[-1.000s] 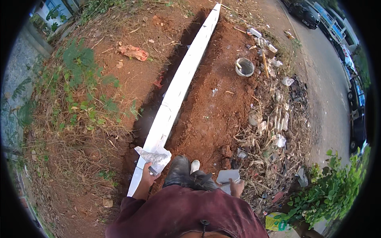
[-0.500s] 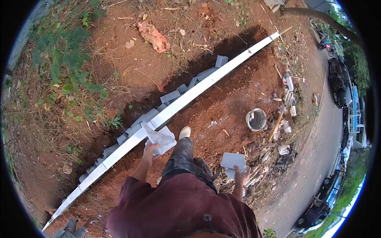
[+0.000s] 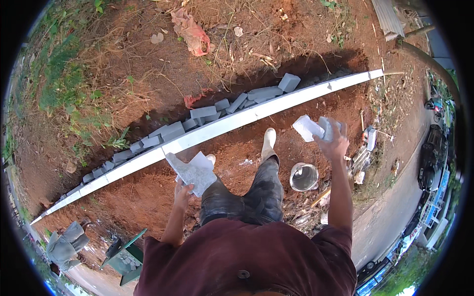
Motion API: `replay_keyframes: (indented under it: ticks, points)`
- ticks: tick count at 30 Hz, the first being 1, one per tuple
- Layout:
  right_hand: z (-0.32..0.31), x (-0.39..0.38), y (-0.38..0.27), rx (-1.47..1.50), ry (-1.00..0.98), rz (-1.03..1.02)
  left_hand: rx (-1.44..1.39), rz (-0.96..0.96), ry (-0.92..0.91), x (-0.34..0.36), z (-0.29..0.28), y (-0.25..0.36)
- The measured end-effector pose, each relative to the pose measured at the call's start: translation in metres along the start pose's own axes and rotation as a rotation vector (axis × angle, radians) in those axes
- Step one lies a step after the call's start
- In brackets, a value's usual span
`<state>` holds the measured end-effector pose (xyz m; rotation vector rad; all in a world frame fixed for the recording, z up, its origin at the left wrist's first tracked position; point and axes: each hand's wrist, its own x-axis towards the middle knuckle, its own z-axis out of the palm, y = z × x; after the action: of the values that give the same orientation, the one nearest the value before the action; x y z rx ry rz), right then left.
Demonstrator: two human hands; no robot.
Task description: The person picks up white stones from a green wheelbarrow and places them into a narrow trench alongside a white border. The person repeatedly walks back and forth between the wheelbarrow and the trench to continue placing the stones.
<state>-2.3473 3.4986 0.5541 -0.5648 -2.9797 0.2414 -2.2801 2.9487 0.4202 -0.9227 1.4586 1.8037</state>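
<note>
Paver (image 3: 191, 171) atop left hand (image 3: 182, 190)

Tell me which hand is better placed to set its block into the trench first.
Probably left. The left hand holds its block low, close to the white board; the right hand has its block raised, farther off.

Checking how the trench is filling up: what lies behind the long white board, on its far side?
Behind the long white board, a row of grey blocks lies loosely in the dark trench. The board's edge and shadow hide the trench floor and the blocks' lower parts.
</note>
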Motion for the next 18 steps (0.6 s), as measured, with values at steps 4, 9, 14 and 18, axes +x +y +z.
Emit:
replay_keyframes:
  ticks: [4,9,14,18]
  points:
    - [0.031,0.161,0.071,-0.164,-0.170,-0.430,-0.114,0.084,0.138,-0.049,0.054,-0.021]
    - [0.072,0.298,0.127,-0.475,-0.441,-0.775,-0.350,-0.011,0.494,-0.102,0.101,-0.105]
    - [0.121,0.339,0.185,-0.543,-0.464,-0.648,-0.363,-0.040,0.463,-0.123,0.193,-0.112]
    - [0.152,0.273,0.223,0.135,-0.358,-0.237,-0.290,-0.010,0.288,-0.103,0.256,-0.090]
